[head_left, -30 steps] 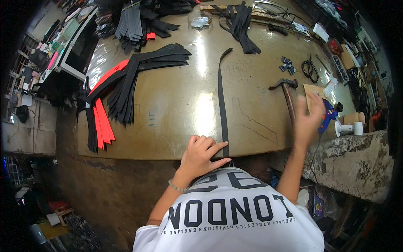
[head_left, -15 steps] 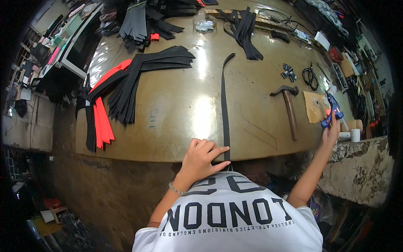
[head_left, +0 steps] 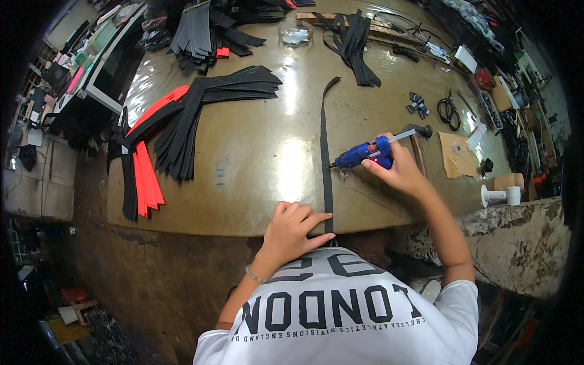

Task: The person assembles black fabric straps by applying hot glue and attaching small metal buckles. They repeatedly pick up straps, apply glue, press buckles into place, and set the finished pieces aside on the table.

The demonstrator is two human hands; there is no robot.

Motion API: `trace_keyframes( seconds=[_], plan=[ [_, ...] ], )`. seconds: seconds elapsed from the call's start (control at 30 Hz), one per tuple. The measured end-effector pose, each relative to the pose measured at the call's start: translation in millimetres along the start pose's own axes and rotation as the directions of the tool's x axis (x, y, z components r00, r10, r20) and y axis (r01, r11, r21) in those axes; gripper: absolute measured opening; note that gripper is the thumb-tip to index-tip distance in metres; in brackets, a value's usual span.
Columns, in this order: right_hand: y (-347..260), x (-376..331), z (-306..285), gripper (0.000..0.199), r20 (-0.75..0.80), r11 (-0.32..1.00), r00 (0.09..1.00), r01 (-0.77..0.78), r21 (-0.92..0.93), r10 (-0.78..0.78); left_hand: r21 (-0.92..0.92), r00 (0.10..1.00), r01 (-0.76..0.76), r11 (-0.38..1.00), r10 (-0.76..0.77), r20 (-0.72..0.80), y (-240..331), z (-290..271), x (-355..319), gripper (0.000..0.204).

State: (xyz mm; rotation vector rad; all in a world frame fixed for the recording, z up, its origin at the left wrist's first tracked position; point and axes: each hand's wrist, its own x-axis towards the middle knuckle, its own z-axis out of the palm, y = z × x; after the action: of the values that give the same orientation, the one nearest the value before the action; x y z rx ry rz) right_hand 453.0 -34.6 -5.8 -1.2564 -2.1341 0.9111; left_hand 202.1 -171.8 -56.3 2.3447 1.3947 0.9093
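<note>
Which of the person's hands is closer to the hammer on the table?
Right. The right hand, holding a blue glue gun, is just beside the hammer. The left hand presses the black strip at the table's near edge, farther away.

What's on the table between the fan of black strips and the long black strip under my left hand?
Nothing: in the head view the tabletop is bare between the fan of black strips and the long black strip, showing only glare.

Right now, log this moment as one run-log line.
left hand: pressing black strap at table edge | right hand: holding blue glue gun, nozzle at strap | hammer: behind right hand
</note>
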Motion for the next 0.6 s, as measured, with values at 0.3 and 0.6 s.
trace_keyframes(
  seconds=[0.3,0.6],
  plan=[
    [13.0,10.7,2.5,0.052,0.041,0.991,0.997,0.067,-0.111,-0.063,0.007,1.0,0.008,1.0,-0.008,0.022,0.1,0.4,-0.7,0.038],
    [-1.0,16.3,-0.4,0.034,0.174,0.66,0.857,0.49,-0.57,-0.486,0.014,0.999,-0.001,1.0,0.0,0.044,2.4,-4.2,2.1,0.045]
  ],
)
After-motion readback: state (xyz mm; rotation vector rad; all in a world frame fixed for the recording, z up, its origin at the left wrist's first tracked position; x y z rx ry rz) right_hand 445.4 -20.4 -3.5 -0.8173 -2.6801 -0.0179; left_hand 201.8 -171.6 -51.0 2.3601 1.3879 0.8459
